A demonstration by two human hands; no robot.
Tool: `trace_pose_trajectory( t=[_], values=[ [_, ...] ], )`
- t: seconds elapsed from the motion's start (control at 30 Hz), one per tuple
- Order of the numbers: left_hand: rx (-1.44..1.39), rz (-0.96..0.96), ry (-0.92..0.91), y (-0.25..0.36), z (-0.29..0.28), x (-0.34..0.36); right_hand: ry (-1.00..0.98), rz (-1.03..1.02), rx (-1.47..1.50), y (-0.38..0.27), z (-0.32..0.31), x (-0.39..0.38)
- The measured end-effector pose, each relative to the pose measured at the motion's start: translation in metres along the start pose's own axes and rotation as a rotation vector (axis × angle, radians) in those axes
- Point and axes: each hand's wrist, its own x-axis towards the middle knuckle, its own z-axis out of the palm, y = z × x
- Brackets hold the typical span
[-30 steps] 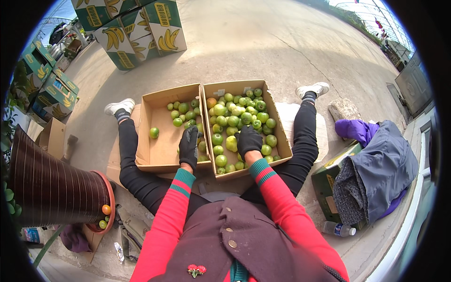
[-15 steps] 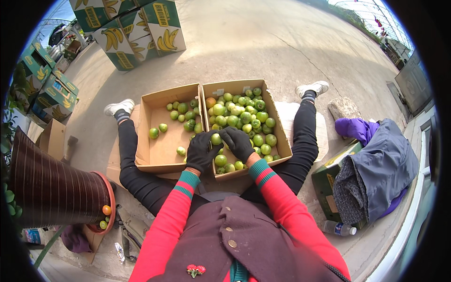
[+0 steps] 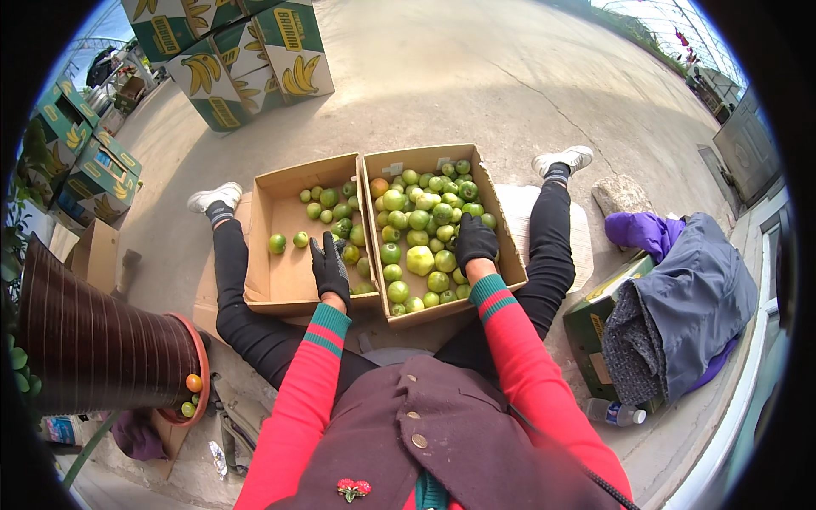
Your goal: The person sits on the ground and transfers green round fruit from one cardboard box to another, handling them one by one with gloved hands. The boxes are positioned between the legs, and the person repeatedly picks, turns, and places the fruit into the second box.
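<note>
My left hand (image 3: 330, 267), in a dark glove, is over the left cardboard box (image 3: 274, 293) with its fingers spread and nothing in them. A green tomato (image 3: 351, 254) lies beside it, and several more are along that box's right side and far end. My right hand (image 3: 476, 241), also gloved, reaches down among the green tomatoes (image 3: 417, 219) in the right cardboard box (image 3: 501, 223). Its fingertips are hidden, so whether it grips a tomato cannot be made out. A large, pale, ribbed green tomato (image 3: 420, 260) lies left of that hand. An orange-tinged tomato (image 3: 379, 187) sits in the far left corner.
My legs stretch out on either side of the boxes. A brown pot (image 3: 102, 331) lies tipped at left. Banana boxes (image 3: 246, 64) are stacked beyond. To the right are a stone (image 3: 621, 195), a box draped with a grey jacket (image 3: 693, 297), and a plastic bottle (image 3: 614, 413).
My hands have separated from around a green tomato between the boxes. The left has moved left and opened; the right has moved right, deeper over the tomatoes.
</note>
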Motion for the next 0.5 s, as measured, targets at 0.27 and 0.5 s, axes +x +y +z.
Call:
trace_pose_trajectory(
  t=[0.27, 0.5],
  values=[
    [0.787, 0.718, -0.455, 0.054, 0.035, -0.053, 0.104, -0.354, 0.834, -0.007, -0.021, -0.028],
    [0.926, 0.938, -0.653, 0.056, 0.036, -0.058, -0.035, -0.734, 0.926, -0.04, -0.021, -0.051]
  ],
)
